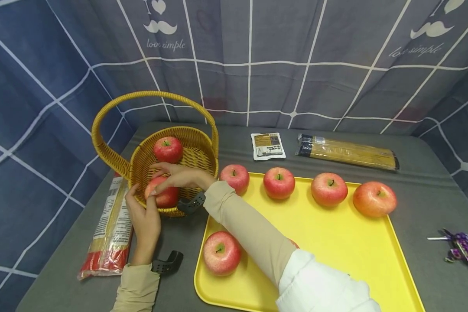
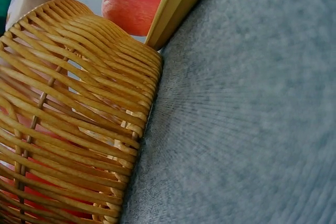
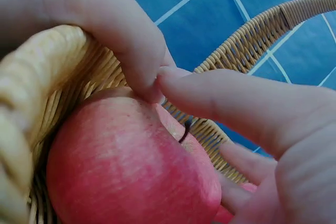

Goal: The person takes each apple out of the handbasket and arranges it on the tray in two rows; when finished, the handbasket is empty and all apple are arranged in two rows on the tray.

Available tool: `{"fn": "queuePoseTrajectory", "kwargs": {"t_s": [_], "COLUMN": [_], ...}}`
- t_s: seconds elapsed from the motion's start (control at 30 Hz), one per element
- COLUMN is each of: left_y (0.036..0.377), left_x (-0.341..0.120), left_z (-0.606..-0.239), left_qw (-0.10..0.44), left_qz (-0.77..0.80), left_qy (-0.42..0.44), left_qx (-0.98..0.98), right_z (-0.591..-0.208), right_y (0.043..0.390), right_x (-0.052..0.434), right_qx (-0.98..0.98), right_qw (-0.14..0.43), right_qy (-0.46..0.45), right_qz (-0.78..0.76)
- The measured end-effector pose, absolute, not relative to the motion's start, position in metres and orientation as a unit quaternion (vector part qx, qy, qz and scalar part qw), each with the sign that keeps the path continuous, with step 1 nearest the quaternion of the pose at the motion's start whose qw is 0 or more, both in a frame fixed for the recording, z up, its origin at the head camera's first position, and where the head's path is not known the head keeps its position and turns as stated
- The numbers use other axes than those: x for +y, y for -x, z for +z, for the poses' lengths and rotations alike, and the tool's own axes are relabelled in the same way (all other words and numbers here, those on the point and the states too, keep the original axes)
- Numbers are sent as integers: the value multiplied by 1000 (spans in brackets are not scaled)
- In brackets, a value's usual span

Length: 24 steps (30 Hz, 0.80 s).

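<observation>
Bench: grey, filling the lower frame under our arms.
Tray: yellow, lower centre-right, with loose apples on it.
Basket: woven, left of centre; stiff enough to brace against, we judge.
Apple: at the basket's near wall, a second one behind it. Probably firm, smooth, a little slippery (the skin bruises), so we would cup its sides.
Right hand: fingers curled over the apple's top.
Left hand: fingertips touching the apple and rim; grip unclear.
</observation>
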<state>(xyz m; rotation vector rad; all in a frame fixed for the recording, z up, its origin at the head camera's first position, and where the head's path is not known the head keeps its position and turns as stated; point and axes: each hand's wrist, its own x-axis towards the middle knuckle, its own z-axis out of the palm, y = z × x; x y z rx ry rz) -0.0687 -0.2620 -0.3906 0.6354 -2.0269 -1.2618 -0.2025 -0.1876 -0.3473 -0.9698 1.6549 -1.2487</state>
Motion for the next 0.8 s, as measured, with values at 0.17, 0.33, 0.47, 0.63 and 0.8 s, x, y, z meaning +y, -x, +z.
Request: {"fn": "queuePoseTrajectory", "kwargs": {"t_s": [0.17,0.33,0.47,0.63,0.8], "left_y": [68,66,64,65,66], "left_x": [-262,-262,-261,-260,-262], "left_z": [-390,-389,-390,-391,-390], "left_qw": [327,322,321,318,321], "left_qz": [-477,-475,-477,-477,-482], "left_qy": [-243,-248,-247,-252,-253], "left_qx": [-779,-780,-780,-780,-775], "right_z": [-346,-347,-348,-349,-343], "right_y": [202,204,204,205,209], "right_x": [-185,-184,-181,-175,-168], "right_qx": [643,648,661,687,683], "right_qw": [431,439,425,408,400], "right_qy": [427,477,490,469,436], "right_qz": [-468,-399,-376,-376,-428]}}
